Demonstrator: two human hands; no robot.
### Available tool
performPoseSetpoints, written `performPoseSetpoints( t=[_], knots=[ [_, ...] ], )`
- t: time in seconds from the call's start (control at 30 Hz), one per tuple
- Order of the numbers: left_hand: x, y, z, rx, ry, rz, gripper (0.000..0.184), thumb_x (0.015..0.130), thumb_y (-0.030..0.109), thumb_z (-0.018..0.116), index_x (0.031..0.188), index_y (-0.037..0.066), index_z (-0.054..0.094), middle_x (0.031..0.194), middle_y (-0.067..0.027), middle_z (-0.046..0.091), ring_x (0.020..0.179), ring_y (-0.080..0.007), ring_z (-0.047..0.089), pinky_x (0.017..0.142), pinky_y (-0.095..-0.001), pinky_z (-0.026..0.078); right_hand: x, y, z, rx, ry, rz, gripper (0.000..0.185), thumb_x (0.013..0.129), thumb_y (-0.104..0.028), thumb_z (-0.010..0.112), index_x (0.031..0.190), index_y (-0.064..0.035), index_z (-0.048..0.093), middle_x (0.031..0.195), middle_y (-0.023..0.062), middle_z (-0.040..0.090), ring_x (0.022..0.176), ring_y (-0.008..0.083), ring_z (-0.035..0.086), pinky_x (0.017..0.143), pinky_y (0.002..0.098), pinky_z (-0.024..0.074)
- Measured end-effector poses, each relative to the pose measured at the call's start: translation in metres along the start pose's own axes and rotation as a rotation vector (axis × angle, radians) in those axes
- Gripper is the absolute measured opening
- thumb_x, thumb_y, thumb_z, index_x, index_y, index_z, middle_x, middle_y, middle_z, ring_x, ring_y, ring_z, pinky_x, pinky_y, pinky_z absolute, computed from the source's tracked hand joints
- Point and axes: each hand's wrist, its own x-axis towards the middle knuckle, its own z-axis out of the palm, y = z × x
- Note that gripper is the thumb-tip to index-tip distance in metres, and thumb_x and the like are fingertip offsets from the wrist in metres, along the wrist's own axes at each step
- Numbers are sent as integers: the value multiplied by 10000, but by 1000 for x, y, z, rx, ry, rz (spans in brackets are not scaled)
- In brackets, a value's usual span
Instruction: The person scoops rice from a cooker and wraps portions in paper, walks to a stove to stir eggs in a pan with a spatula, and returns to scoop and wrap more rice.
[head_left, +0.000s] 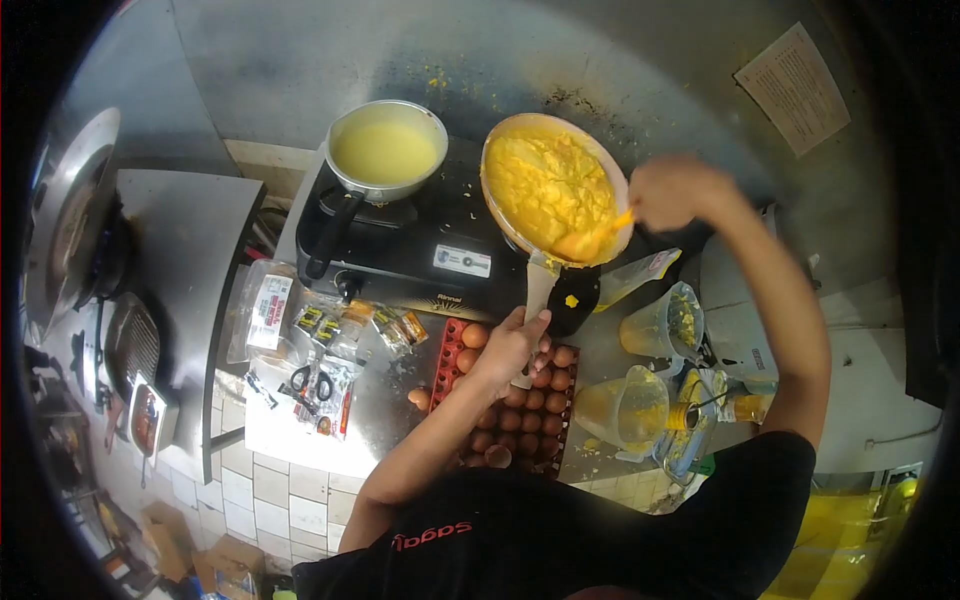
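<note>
Head view, pan [611, 168]: over the stove [395, 245], holding yellow egg [545, 185].
Left hand [513, 352]: our grip closes round the handle [541, 286]; steady is best.
Right hand [675, 195]: we grip the spatula [583, 244]; scraping low, evenly, should limit sticking.

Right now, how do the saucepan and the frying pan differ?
The saucepan holds smooth, pale yellow liquid; the frying pan holds a thick, lumpy, deeper yellow mixture. The saucepan's black handle is untouched, while the left hand grips the frying pan's pale handle. No utensil shows in the saucepan; the right hand holds an orange spatula in the frying pan. Both contents are yellow.
</note>
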Motion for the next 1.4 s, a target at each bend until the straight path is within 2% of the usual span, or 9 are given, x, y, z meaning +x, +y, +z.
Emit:
performPoseSetpoints(
  t=[0.07, 0.23, 0.37, 0.7, 0.8, 1.0, 1.2, 1.3, 1.4],
  knots=[
    [-2, 3, 1, 18, 4, 2, 215, 1004, 278, 518, 1051, 77, 458, 699, -5, 490, 500, -89, 450, 417, -236, 354, 10, -32, 28, -48, 41, 108, 245, 769, -146, 599, 932, -27, 737, 925, 180, 716, 902, 322, 700, 771, 416, 554],
    [-2, 1, 1, 3, 3, 15, 218, 998, 280, 530, 1061, 82, 465, 702, -3, 493, 498, -86, 449, 414, -230, 349, 46, -1, 51, 16, 273, 304, 212, 786, -135, 611, 933, -62, 746, 964, 152, 720, 944, 310, 696, 777, 406, 555],
    [0, -1, -1, -47, -19, 17, 217, 994, 286, 539, 1067, 95, 468, 704, 0, 495, 494, -84, 446, 410, -226, 344, 3, 39, 2, -41, 133, 271, 188, 889, -194, 557, 945, -99, 709, 935, 144, 697, 951, 334, 656, 794, 467, 516],
    [-6, 8, 4, -35, 45, -46, 218, 986, 291, 545, 1080, 103, 486, 715, -1, 503, 488, -87, 446, 402, -221, 348, 65, 85, 31, -229, 677, 10, 425, 874, -93, 560, 1274, -233, 587, 1088, 110, 608, 982, 322, 628, 778, 424, 532],
    [-5, 7, 3, -10, 57, -62, 245, 975, 294, 544, 1129, 107, 510, 732, -6, 502, 478, -91, 449, 405, -223, 347, 103, 82, 31, -300, 684, -60, 537, 849, -57, 551, 1339, -279, 546, 1098, 102, 598, 990, 307, 631, 760, 408, 542],
    [-3, 0, 3, -38, 48, -25, 250, 974, 295, 535, 1116, 91, 511, 735, -7, 496, 493, -91, 445, 415, -222, 337, 119, 120, 54, -165, 506, 139, 541, 860, -75, 542, 1367, -263, 516, 1164, 127, 601, 985, 320, 643, 785, 432, 542],
    [3, -3, 9, -99, 44, -5, 232, 994, 291, 539, 1037, 88, 437, 691, -6, 474, 463, -90, 433, 393, -226, 341, 39, 75, 97, 139, 65, 301, 273, 826, -124, 570, 1078, -98, 669, 990, 186, 695, 972, 368, 661, 834, 483, 523],
    [2, -2, 11, -39, 62, 4, 222, 990, 281, 536, 1036, 86, 442, 693, -2, 473, 468, -86, 427, 388, -237, 339, 9, 43, 109, 276, -5, 216, 233, 805, -134, 574, 973, -25, 694, 949, 216, 686, 928, 392, 658, 821, 478, 519],
    [3, -2, 9, -8, 38, 13, 226, 986, 283, 537, 1041, 84, 445, 693, -2, 471, 473, -86, 426, 387, -240, 343, -3, 23, 112, 257, -60, -4, 234, 909, -173, 510, 1027, -51, 671, 918, 223, 673, 923, 393, 646, 829, 486, 491]
  ],
)
